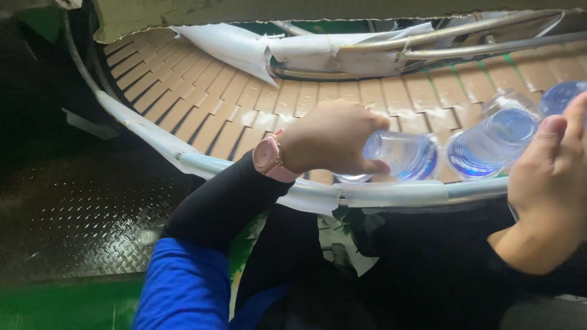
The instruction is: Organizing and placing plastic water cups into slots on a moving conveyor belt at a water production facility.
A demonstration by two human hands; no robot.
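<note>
My left hand (333, 137), with a pink watch on its wrist, is closed around a clear plastic bottle with a blue label (403, 157) standing on the tan slatted conveyor (244, 98). My right hand (547, 177) is at the right edge, fingers apart, its palm close beside a second clear bottle (489, 143); I cannot tell if it touches. Two more bottles (559, 96) stand behind on the belt.
A pale curved guide rail (257, 171) runs along the belt's near edge. White wrapped guards and metal rods (379, 52) cross the far side. A dark checker-plate floor (79, 208) lies at the lower left.
</note>
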